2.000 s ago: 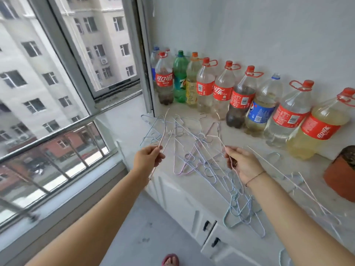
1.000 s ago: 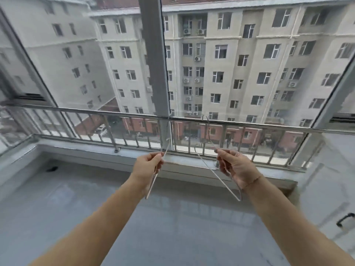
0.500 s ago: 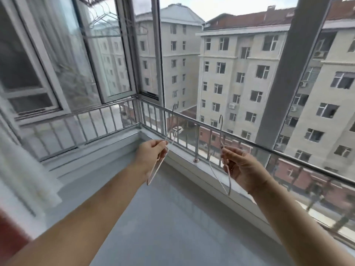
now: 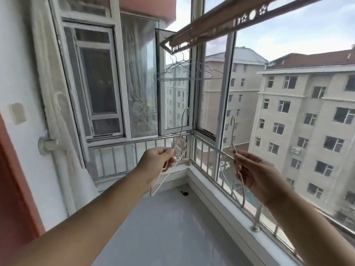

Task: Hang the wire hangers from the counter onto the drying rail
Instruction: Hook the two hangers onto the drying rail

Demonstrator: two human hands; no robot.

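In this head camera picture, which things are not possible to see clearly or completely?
Hung hangers, head view: thin overlapping wires, too small to count.
Drying rail, head view: right end cut off by the top edge.
Right hanger, head view: middle hidden inside the right hand.
Left hanger, head view: middle hidden inside the left hand.

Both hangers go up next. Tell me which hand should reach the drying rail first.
Probably the left hand: its hanger has its hook higher, right under the drying rail end where other hangers already hang. The right hand holds its lower.
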